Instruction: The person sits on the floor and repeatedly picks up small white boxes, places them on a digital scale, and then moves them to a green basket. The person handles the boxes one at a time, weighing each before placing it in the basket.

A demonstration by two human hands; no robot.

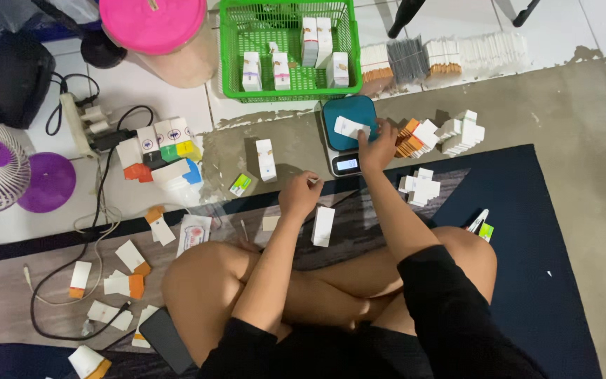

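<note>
- Step in hand, my read: weighing. Right hand [378, 144] reaches over the small teal kitchen scale [348, 133], fingertips on a white packet [350, 127] that lies on the platform.
- Right grip: fingers pinched narrow at the packet's right edge; can't tell if it's pressing down or just touching.
- Left hand [300, 194] rests near the mat edge, loosely curled; something small and white shows at the fingertips, can't tell what it is or if it's really gripped.
- Closed white box [322, 226] lies just beside the left hand on the mat; another white box [266, 159] stands left of the scale.
- Flat carton stacks [450, 133] sit right of the scale; green basket [285, 45] behind it holds finished boxes.
- Next move, judging from this: hand must come clear off the platform so the display [347, 164] reads true.
</note>
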